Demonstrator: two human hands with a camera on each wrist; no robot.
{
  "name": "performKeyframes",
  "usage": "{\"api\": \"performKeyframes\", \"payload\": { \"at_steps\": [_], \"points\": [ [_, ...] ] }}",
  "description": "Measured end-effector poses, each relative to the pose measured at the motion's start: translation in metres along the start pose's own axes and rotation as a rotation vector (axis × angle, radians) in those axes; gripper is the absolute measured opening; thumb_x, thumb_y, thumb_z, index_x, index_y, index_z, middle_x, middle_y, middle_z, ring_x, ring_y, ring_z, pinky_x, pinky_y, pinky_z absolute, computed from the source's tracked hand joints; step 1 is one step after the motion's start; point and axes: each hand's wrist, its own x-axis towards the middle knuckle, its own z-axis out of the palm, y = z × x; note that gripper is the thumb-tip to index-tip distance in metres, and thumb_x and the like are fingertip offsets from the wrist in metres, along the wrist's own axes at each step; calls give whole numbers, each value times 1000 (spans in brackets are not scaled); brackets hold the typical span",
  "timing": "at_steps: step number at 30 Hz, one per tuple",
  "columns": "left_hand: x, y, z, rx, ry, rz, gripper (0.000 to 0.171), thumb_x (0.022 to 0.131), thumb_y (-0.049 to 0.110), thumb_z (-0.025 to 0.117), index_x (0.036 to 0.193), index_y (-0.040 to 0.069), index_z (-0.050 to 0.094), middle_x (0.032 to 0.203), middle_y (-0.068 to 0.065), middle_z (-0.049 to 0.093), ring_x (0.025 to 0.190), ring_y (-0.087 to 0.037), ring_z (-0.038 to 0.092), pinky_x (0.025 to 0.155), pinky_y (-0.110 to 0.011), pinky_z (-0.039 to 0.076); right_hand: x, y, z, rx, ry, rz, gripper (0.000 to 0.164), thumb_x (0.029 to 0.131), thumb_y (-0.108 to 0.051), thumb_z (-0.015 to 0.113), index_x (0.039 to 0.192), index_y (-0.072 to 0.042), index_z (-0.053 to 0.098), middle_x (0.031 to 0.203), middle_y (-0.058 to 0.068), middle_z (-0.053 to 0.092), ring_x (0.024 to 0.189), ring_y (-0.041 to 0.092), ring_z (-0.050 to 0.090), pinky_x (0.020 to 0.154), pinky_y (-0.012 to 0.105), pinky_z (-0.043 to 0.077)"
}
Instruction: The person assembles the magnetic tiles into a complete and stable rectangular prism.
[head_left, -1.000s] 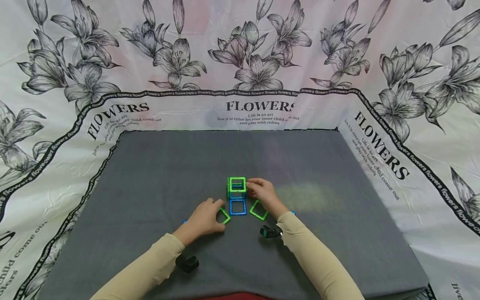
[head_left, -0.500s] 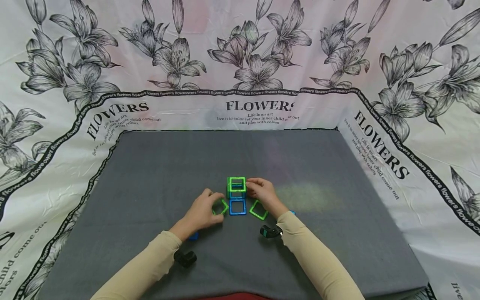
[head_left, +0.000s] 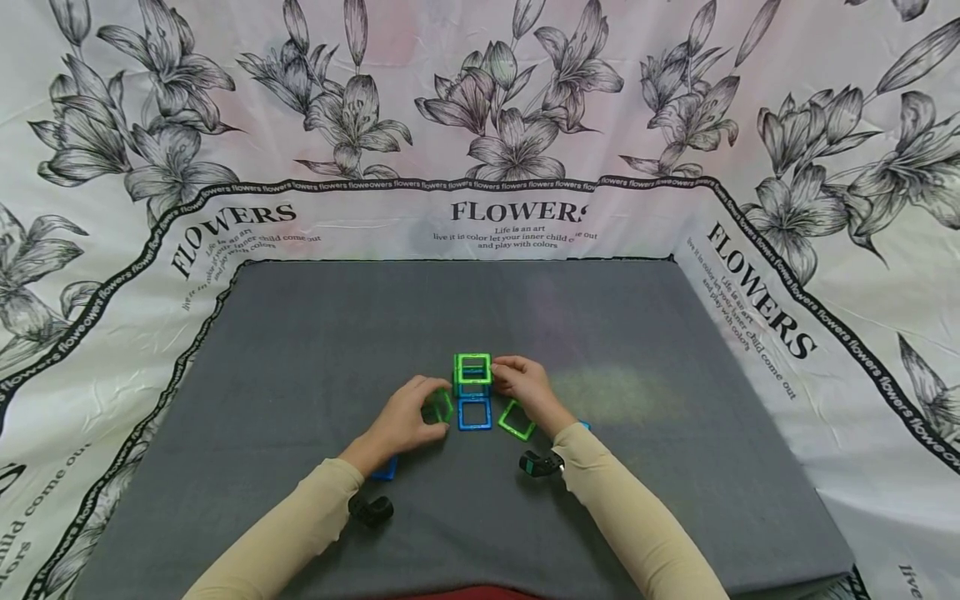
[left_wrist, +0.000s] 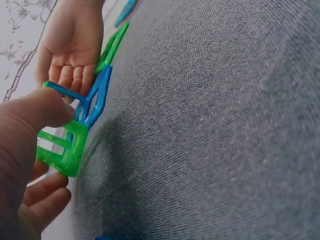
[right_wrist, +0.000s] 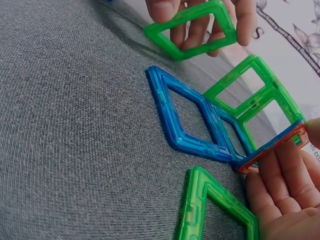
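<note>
My left hand [head_left: 408, 421] holds a green square magnetic tile [right_wrist: 190, 31] by its edges, raised and tilted just left of a small tile structure. In the left wrist view, the thumb and fingers grip that green tile [left_wrist: 75, 150]. The structure has green tiles [head_left: 473, 368] standing upright, with a blue tile [right_wrist: 187, 115] flat on the cloth at its front. My right hand [head_left: 528, 387] steadies the structure's right side. The right wrist view shows its thumb and fingers [right_wrist: 282, 175] pinching an upright orange-red tile [right_wrist: 295, 139] there.
A loose green tile [head_left: 517, 420] lies right of the flat blue one, close to the right wrist. One blue tile [head_left: 386, 472] lies beside the left wrist, partly covered. Grey cloth [head_left: 637, 500] covers the table, with flower-printed sheeting [head_left: 517, 233] along its back and sides.
My left hand has lifted and tilted the green tile, shifting slightly up and left. More of the blue tile by the left wrist shows now. The right hand has stayed put.
</note>
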Motion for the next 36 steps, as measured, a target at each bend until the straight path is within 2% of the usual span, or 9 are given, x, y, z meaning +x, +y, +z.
{"api": "performKeyframes", "payload": {
  "at_steps": [5, 10, 25, 36],
  "points": [
    [1, -2, 2, -23, -8, 42, 57, 78, 13, 82, 132, 10, 63, 122, -10, 65, 102, -22, 62, 88, -42, 56, 0, 0, 0, -13, 4, -1, 32, 101, -18, 63, 128, 0, 67, 103, 9, 72, 85, 12, 66, 90, 40, 60],
    [1, -3, 4, -34, 10, 69, 57, 78, 12, 83, 131, 10, 64, 123, -10, 64, 104, -24, 64, 90, -42, 56, 0, 1, 1, -11, 5, -6, 33, 101, -18, 63, 128, 0, 67, 105, 11, 72, 85, 12, 66, 90, 40, 60],
    [5, -4, 13, -86, 64, 146, 55, 74, 5, 83, 126, 4, 64, 119, -12, 64, 105, -25, 66, 92, -39, 58, 1, 4, 1, -4, 19, -4, 31, 100, -18, 65, 126, 0, 68, 97, 5, 71, 83, 11, 65, 88, 39, 60],
    [8, -1, 17, -101, 76, 158, 53, 73, 2, 83, 123, 1, 65, 118, -14, 64, 106, -26, 66, 92, -38, 59, -1, 1, -2, -1, -10, -26, 36, 102, -18, 63, 130, 4, 65, 98, 5, 72, 83, 10, 66, 92, 44, 59]
  ]
}}
